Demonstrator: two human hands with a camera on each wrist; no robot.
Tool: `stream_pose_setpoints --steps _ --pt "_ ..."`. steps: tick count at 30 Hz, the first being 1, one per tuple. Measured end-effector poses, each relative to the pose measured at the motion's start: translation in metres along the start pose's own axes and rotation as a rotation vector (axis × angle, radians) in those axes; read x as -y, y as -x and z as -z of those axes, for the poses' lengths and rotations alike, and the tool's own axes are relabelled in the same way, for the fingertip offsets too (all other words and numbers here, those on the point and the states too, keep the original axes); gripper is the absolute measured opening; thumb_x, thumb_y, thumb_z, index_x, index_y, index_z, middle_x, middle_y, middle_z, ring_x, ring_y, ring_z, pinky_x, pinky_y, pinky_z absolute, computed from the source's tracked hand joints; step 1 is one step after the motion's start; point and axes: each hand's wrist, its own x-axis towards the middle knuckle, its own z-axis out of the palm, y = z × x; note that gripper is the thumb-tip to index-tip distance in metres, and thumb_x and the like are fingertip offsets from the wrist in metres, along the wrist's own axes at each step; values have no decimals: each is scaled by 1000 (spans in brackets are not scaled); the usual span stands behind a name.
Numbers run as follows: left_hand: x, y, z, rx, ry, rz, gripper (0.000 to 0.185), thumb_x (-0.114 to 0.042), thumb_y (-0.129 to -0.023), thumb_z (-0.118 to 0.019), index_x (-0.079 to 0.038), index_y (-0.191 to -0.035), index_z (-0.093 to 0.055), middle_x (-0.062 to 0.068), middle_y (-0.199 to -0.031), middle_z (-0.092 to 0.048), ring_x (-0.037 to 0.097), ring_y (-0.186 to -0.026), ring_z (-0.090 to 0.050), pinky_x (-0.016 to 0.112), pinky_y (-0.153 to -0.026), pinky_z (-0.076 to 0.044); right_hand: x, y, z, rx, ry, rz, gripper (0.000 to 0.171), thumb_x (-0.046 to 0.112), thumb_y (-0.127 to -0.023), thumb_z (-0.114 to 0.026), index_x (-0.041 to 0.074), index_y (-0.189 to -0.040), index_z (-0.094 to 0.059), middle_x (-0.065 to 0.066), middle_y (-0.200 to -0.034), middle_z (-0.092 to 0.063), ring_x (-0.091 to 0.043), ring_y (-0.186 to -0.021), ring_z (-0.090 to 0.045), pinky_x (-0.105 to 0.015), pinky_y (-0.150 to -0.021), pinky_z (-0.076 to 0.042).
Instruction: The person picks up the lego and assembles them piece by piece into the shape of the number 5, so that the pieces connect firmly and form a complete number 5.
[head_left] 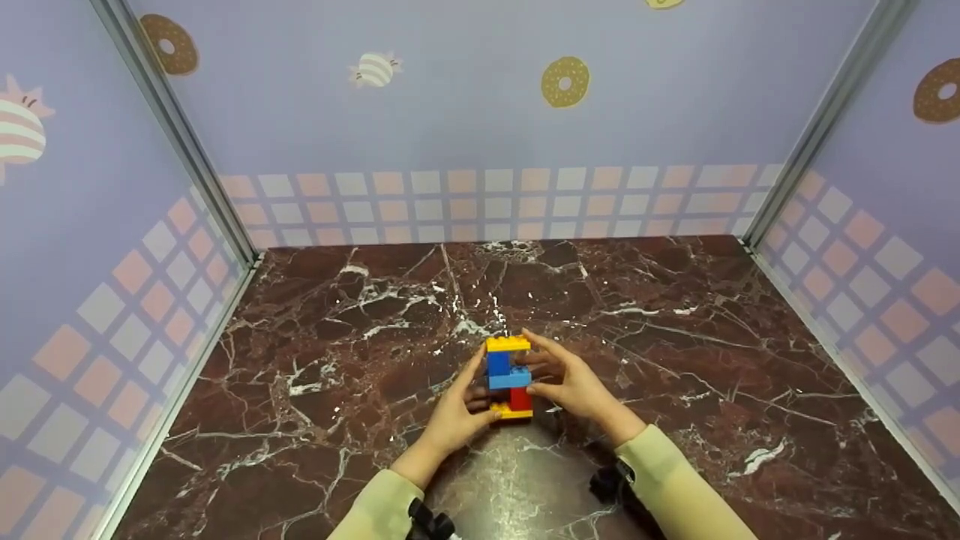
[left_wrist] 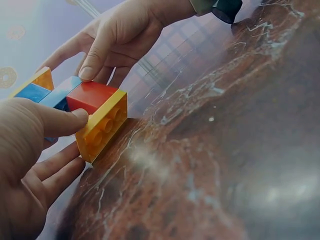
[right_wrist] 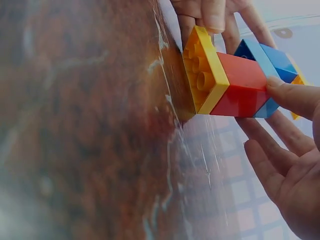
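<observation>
A small brick stack [head_left: 508,377] is held between both hands over the dark marble tabletop [head_left: 675,337]. It has a yellow base, a red brick, blue bricks and a yellow brick on top. My left hand [head_left: 480,386] pinches its left side, with the thumb on the yellow base [left_wrist: 102,130] and red brick [left_wrist: 92,95]. My right hand [head_left: 536,367] grips the right side, thumb on the red and blue bricks [right_wrist: 250,85]. The stack is tipped so the hollow underside of the base [right_wrist: 200,75] shows. Whether its lower edge touches the table is unclear.
Lilac walls [head_left: 465,112] printed with doughnuts and sweets close in the table at the back, left and right. Pale green sleeves [head_left: 675,480] with black wrist devices [head_left: 609,481] come in from the bottom edge.
</observation>
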Motion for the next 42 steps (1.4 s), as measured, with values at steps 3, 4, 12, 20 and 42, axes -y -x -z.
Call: stream_pose_setpoints --steps 3,4,12,20,42 --pt "0 0 0 10 -4 22 101 8 -86 -75 -13 -166 -17 33 -162 -31 43 -118 -67 47 -100 -59 -1 0 0 6 -9 -15 89 -3 -87 -77 12 -162 -31 -30 -140 -60 -43 -116 -68 -44 -97 -61" --pt "0 -1 0 10 -4 27 101 8 -86 -75 -13 -166 -17 32 -163 -29 43 -119 -67 47 -100 -59 -1 0 0 8 -15 -17 91 -3 -87 -77 11 -162 -30 -31 -140 -60 -44 -116 -68 -43 -96 -61" --pt "0 0 -1 6 4 49 100 9 -86 -75 -10 -165 -17 33 -165 -24 45 -118 -67 44 -100 -60 -6 -1 0 10 -63 -39 97 -10 -84 -77 4 -163 -23 -36 -145 -53 -47 -117 -66 -43 -95 -62" --pt "1 0 0 -18 6 32 97 8 -88 -74 -11 -165 -19 35 -162 -28 47 -119 -66 46 -99 -60 -6 -1 -1 -15 -58 -93 79 -9 -84 -77 -7 -151 -36 -38 -138 -57 -48 -113 -68 -36 -90 -63" --pt "4 -1 -1 -68 87 51 97 5 -86 -77 -1 -163 -18 40 -159 -29 55 -145 -37 55 -114 -44 -16 0 -2 116 -56 -125 76 -1 -82 -82 -14 -146 -44 -37 -139 -57 -50 -128 -58 -47 -105 -56"
